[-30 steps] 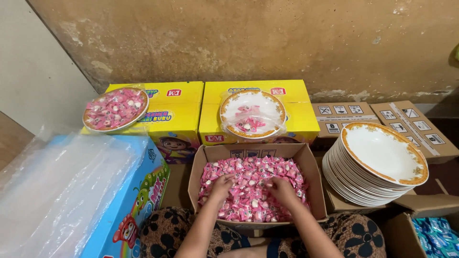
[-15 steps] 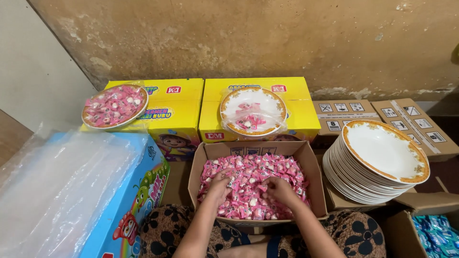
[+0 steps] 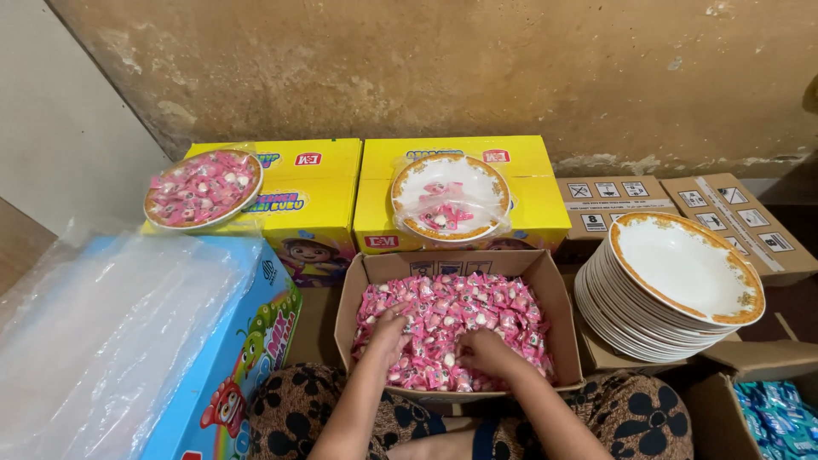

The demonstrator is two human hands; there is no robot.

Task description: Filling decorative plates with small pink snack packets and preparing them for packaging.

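Your left hand [image 3: 388, 328] and right hand [image 3: 484, 351] both dug into pink candies [image 3: 477, 307] in cardboard box [image 3: 358, 281], fingers half-buried; grasp unclear. Plate stack [image 3: 682, 273] off right.

Stacked white plates [image 3: 682, 281], yellow boxes [image 3: 460, 200]

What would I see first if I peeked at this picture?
First you would see the open cardboard box in the middle, heaped with pink wrapped candies, with the left hand and right hand dug into them. To its right leans a tall stack of white plates with gold rims. Behind, two candy-filled plates sit on yellow boxes.
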